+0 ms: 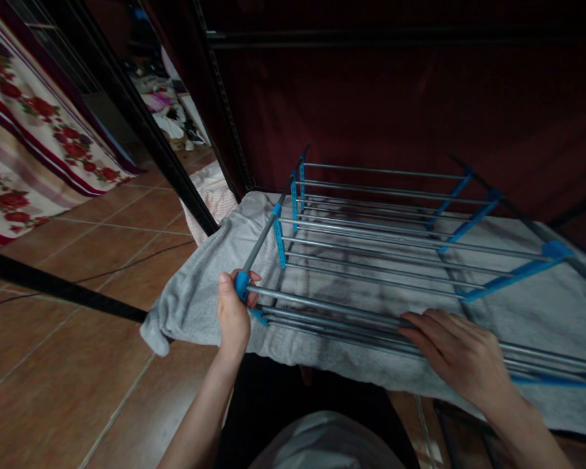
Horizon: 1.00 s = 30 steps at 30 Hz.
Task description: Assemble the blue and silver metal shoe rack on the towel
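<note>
A rack of grey metal rods with blue plastic joints [279,238] lies on a grey cloth [209,260]. At its near left corner, my left hand [234,312] is closed round the blue corner joint, thumb on one side and fingertips on the other. Farther right, my right hand [461,355] has its fingers wrapped over the near metal rods [322,303]. Blue slotted strips hang from the left side rod, and longer blue arms [512,273] slant at the right side.
Behind the rack stands a dark red panel [371,111]. Dark metal posts [141,124] rise at the left. A floral curtain [39,124] hangs over the brown tiled floor [102,260], where a thin cable runs. Clothes and clutter [168,114] lie farther back.
</note>
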Available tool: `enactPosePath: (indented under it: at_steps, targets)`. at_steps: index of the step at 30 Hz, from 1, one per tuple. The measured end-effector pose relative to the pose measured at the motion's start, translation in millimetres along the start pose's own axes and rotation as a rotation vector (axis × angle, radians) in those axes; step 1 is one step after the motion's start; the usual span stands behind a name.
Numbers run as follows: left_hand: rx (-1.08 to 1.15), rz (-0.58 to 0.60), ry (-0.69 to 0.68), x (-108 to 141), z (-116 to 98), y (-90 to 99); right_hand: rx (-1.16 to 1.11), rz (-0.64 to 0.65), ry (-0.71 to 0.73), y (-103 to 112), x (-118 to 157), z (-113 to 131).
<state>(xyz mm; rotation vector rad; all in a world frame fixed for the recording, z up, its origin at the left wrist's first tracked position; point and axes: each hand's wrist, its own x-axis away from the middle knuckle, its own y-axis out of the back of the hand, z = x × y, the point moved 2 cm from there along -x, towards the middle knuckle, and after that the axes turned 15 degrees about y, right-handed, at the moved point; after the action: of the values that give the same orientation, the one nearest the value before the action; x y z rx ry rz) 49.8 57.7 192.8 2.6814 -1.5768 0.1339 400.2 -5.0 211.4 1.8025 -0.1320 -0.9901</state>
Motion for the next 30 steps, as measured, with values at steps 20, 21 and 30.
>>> enactPosePath:
  at_steps: [20,21,30]
  targets:
    - [-0.061,0.010,-0.048,-0.4,-5.6,-3.4,-0.024,0.007,-0.014,1.6,4.3,2.5]
    - [-0.063,0.012,-0.051,-0.8,-5.3,-3.4,-0.021,0.008,-0.015,1.5,4.1,2.3]
    - [-0.125,0.017,-0.051,-2.5,-4.6,-0.4,-0.028,0.011,-0.008,2.1,0.9,2.4]
